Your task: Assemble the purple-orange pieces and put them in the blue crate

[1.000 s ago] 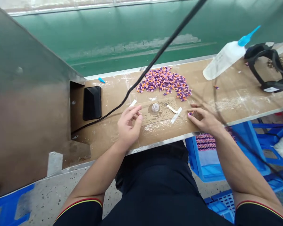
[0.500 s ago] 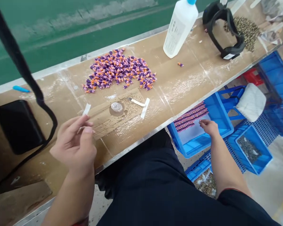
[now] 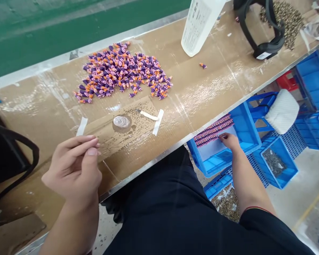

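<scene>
My left hand point(image 3: 74, 166) hovers over the near edge of the cardboard-covered bench point(image 3: 215, 88), forefinger and thumb stretched forward and pressed close together; what they hold, if anything, is too thin to see. My right hand point(image 3: 230, 141) reaches down past the bench edge into a blue bin point(image 3: 220, 163). Its fingertips are bunched against rows of purple-and-orange pieces point(image 3: 214, 129) laid on a white sheet. A loose heap of the same small pieces point(image 3: 122, 71) lies on the bench beyond my left hand.
A small clear round dish point(image 3: 121, 122) and white strips point(image 3: 157, 122) lie on a cardboard patch. Farther right are a white bottle point(image 3: 199, 24), a black strap point(image 3: 266, 32) and a pile of brownish parts point(image 3: 289, 14). A black device point(image 3: 2, 152) sits left; more blue bins point(image 3: 275, 161) and a white bundle point(image 3: 281, 111) sit below.
My right hand left the bench top and dropped into the blue bin, reaching the rows of pieces. The view swung right and down. My left hand stayed over the near bench edge.
</scene>
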The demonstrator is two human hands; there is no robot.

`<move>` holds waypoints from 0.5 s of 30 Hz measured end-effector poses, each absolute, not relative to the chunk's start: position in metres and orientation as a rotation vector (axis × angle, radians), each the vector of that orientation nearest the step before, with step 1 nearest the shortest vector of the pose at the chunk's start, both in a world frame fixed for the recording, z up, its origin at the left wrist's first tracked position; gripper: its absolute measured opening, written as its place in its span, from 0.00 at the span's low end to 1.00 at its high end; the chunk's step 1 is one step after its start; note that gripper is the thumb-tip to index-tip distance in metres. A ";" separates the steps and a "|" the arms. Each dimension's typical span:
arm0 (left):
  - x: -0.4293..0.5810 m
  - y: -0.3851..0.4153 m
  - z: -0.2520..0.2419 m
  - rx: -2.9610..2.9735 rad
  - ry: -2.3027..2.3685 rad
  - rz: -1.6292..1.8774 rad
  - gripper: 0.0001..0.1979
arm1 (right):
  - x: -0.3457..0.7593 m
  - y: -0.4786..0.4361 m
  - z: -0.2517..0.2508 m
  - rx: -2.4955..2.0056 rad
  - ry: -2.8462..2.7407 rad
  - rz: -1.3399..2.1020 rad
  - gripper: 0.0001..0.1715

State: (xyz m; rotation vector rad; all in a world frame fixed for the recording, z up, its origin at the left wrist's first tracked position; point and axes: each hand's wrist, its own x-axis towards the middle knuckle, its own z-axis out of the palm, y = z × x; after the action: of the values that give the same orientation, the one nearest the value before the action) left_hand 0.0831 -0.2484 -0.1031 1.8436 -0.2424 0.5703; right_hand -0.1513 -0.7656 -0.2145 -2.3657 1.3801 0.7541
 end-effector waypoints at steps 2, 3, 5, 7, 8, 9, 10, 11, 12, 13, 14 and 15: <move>0.082 -0.248 -0.104 1.843 -0.282 0.574 0.09 | -0.150 -0.765 -0.216 -2.373 1.378 0.774 0.13; 0.082 -0.248 -0.105 1.848 -0.300 0.582 0.09 | -0.149 -0.765 -0.216 -2.376 1.378 0.781 0.12; 0.083 -0.246 -0.108 1.862 -0.318 0.585 0.08 | -0.148 -0.765 -0.217 -2.382 1.377 0.785 0.12; 0.084 -0.244 -0.110 1.878 -0.314 0.579 0.08 | -0.148 -0.765 -0.217 -2.391 1.378 0.777 0.12; 0.085 -0.244 -0.111 1.883 -0.308 0.582 0.07 | -0.147 -0.765 -0.218 -2.395 1.380 0.771 0.12; 0.085 -0.243 -0.110 1.888 -0.302 0.586 0.07 | -0.147 -0.765 -0.218 -2.397 1.383 0.765 0.12; 0.084 -0.244 -0.110 1.890 -0.301 0.594 0.07 | -0.147 -0.765 -0.219 -2.397 1.387 0.759 0.12; 0.084 -0.244 -0.108 1.896 -0.302 0.597 0.07 | -0.147 -0.764 -0.220 -2.396 1.393 0.751 0.12; 0.083 -0.245 -0.106 1.901 -0.303 0.596 0.07 | -0.146 -0.764 -0.221 -2.393 1.400 0.742 0.12; 0.082 -0.246 -0.104 1.906 -0.304 0.587 0.08 | -0.146 -0.764 -0.222 -2.390 1.410 0.729 0.12; 0.080 -0.247 -0.102 1.908 -0.308 0.576 0.08 | -0.146 -0.763 -0.223 -2.386 1.420 0.711 0.12; 0.079 -0.249 -0.100 1.905 -0.316 0.569 0.07 | -0.146 -0.762 -0.223 -2.383 1.430 0.687 0.13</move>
State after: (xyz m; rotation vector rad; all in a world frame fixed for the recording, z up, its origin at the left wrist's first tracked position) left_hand 0.0793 -0.2486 -0.1000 1.9048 -0.3163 0.5690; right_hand -0.1461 -0.7618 -0.2230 -2.3833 1.4301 0.6874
